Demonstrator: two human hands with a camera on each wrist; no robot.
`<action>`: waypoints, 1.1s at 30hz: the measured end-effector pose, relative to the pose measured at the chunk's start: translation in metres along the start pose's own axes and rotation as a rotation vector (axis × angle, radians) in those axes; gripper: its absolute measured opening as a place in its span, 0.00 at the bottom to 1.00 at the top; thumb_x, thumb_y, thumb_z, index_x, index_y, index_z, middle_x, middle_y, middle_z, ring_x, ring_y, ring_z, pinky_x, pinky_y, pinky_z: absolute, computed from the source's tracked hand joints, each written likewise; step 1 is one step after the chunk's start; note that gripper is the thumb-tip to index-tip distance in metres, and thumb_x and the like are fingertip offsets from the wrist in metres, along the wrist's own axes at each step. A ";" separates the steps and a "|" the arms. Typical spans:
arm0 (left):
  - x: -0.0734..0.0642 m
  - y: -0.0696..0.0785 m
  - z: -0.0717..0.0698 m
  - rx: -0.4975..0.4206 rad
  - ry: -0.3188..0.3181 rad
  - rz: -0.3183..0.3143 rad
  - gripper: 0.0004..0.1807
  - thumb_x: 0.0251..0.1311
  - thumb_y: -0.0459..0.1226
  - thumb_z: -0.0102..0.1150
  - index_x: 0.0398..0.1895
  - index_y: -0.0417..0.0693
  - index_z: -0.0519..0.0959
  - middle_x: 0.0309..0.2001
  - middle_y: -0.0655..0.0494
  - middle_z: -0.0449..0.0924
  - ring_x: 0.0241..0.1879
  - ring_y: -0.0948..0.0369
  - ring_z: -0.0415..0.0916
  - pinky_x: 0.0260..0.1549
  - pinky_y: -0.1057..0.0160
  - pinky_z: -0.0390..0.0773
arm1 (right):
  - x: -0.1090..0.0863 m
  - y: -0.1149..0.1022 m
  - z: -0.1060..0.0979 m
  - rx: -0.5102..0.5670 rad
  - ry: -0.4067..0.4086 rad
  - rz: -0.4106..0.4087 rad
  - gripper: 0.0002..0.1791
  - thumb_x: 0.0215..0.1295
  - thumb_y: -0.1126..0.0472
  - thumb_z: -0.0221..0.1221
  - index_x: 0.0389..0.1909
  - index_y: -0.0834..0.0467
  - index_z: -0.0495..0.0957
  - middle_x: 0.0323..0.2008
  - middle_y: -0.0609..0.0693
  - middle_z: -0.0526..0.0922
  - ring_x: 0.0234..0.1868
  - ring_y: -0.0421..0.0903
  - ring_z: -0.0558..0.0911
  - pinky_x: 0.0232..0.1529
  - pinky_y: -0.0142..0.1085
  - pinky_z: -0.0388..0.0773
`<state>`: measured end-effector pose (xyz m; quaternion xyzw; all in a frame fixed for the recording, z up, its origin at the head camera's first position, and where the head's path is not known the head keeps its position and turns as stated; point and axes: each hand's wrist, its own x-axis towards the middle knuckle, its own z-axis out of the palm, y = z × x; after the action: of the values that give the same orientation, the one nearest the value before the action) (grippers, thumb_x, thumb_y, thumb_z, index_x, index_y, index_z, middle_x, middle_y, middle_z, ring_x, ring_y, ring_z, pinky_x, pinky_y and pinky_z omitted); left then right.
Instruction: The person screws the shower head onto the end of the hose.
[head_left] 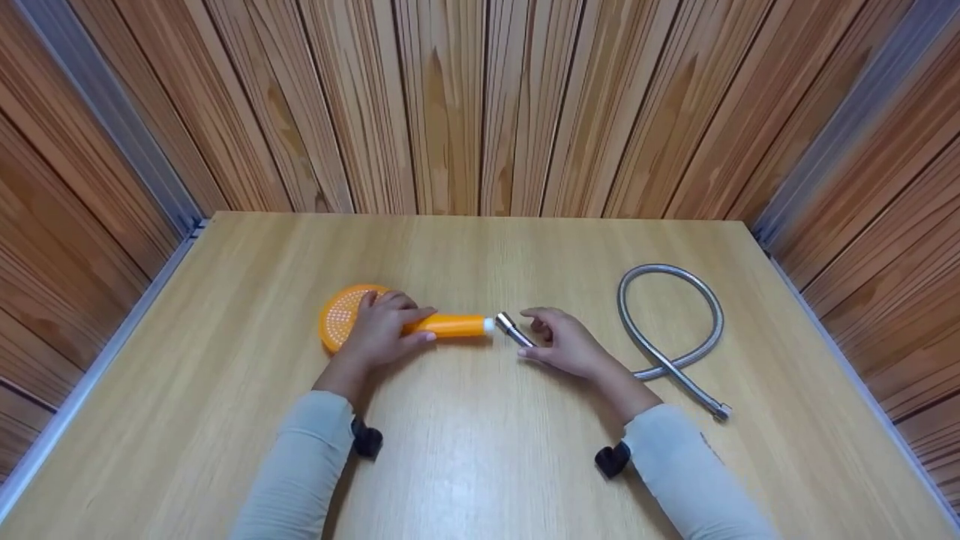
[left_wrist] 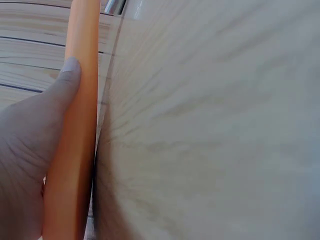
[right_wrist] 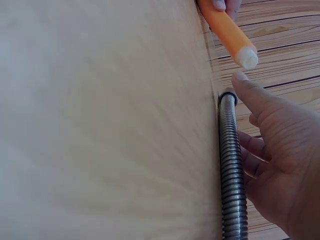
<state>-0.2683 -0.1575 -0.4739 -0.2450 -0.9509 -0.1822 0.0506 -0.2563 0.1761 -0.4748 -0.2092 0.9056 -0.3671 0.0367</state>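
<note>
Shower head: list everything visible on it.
The shower head is orange and plastic-looking, with a round, hole-dotted face turned up. Its straight handle points right and ends in a white tip, apparently clear of the table. The left hand grips it, covering part. The tip faces the hose end, unjoined.

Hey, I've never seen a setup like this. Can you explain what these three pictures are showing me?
There's no robot here, just a person's two bare hands. The wide picture comes from a camera worn on the head, looking down at a table. The two close-ups come from black cameras, one worn on each wrist.

The left hand holds an orange shower head, its white tip pointing toward the right hand. A looped metal hose lies on the table. The right hand is at the hose end facing the shower head, but doesn't look closed on it. The two parts aren't joined.
</note>
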 end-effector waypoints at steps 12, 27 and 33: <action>-0.004 -0.003 0.006 -0.051 0.097 0.008 0.28 0.59 0.60 0.61 0.60 0.61 0.79 0.43 0.56 0.75 0.50 0.55 0.67 0.68 0.36 0.35 | 0.010 -0.007 0.017 -0.072 0.044 0.055 0.33 0.55 0.54 0.72 0.60 0.61 0.74 0.41 0.50 0.75 0.41 0.47 0.73 0.46 0.42 0.74; -0.001 -0.004 0.005 -0.036 0.105 0.023 0.29 0.55 0.57 0.66 0.61 0.61 0.79 0.46 0.55 0.80 0.52 0.55 0.69 0.69 0.39 0.37 | 0.020 -0.016 0.028 -0.161 0.163 0.019 0.11 0.59 0.61 0.68 0.41 0.62 0.82 0.31 0.49 0.76 0.35 0.47 0.72 0.38 0.41 0.71; 0.000 0.000 0.005 -0.017 0.053 0.029 0.28 0.59 0.56 0.63 0.64 0.67 0.75 0.45 0.54 0.78 0.52 0.55 0.67 0.70 0.43 0.38 | 0.017 -0.019 0.025 -0.113 0.138 0.043 0.10 0.63 0.64 0.65 0.43 0.63 0.80 0.32 0.49 0.75 0.34 0.45 0.72 0.36 0.39 0.71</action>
<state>-0.2683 -0.1561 -0.4787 -0.2541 -0.9441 -0.1958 0.0764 -0.2596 0.1402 -0.4788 -0.1658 0.9295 -0.3281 -0.0299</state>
